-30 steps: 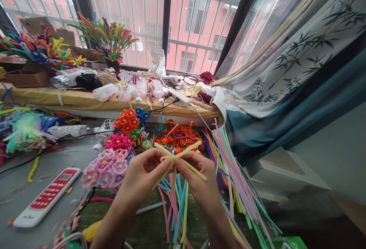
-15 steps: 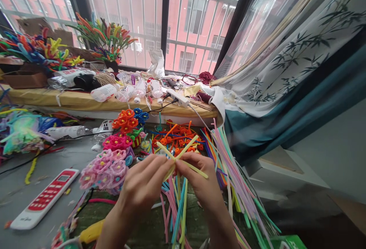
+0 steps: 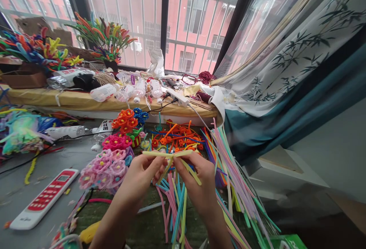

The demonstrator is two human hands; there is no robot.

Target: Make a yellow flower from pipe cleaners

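Observation:
Pale yellow pipe cleaners (image 3: 183,153) cross between my two hands, with ends sticking out left, right and downward. My left hand (image 3: 147,171) pinches them just left of the crossing, its fingers curled. On the other side my right hand (image 3: 198,169) grips them by thumb and forefinger, one strip lying across its fingers. Beneath the hands lie loose pink, blue and yellow pipe cleaners (image 3: 178,211). Pink fuzzy flowers (image 3: 105,165) are close to the left of my left hand. Orange pipe-cleaner pieces (image 3: 178,134) lie beyond both hands.
A white and red remote (image 3: 45,199) rests at the left, near a yellow tool (image 3: 90,232). Long pastel pipe cleaners (image 3: 234,172) spread at the right. Plastic bottles (image 3: 104,92) and a power strip (image 3: 178,97) lie on the window ledge. A curtain hangs on the right.
The upright crossed ends of the yellow pipe cleaners now lie nearly flat to left and right. My left hand has turned and shifted slightly left; my right hand has moved a little.

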